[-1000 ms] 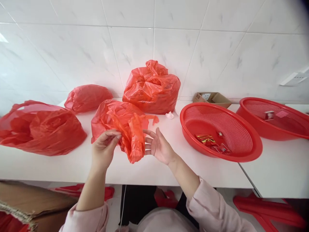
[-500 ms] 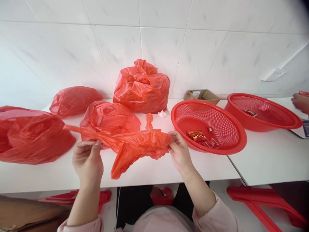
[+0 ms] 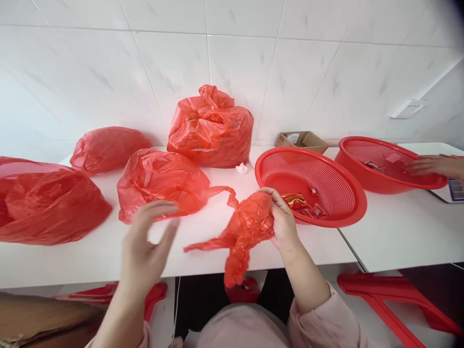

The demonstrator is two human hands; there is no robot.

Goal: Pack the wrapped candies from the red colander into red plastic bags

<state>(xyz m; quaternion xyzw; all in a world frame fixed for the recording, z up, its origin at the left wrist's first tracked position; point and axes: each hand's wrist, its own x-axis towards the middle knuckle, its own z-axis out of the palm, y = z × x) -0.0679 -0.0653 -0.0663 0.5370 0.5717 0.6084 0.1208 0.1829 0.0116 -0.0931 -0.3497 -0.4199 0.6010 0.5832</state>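
Note:
My right hand (image 3: 284, 220) grips one end of a crumpled red plastic bag (image 3: 250, 224), which hangs over the front part of the white table (image 3: 290, 251). A thin strip of it trails left and another piece droops past the table edge. My left hand (image 3: 147, 246) is off the bag, thumb and fingers apart, slightly blurred, in front of a slack red bag (image 3: 163, 183) lying on the table. Just behind my right hand stands a red plastic colander (image 3: 340, 193) with several small wrapped packets (image 3: 297, 200) in it.
A bulky knotted red bag (image 3: 212, 130) stands by the wall; more red bags (image 3: 54, 203) lie at the left. Beside a small cardboard box (image 3: 302, 140) is a second colander (image 3: 366, 166), with another person's hand (image 3: 435, 166) over it. A crumpled white scrap (image 3: 241, 168) lies mid-table.
My left hand has let go of the red bag and opened. The bag, once stretched between both hands, now dangles from my right hand. The other person's hand has moved left over the far colander.

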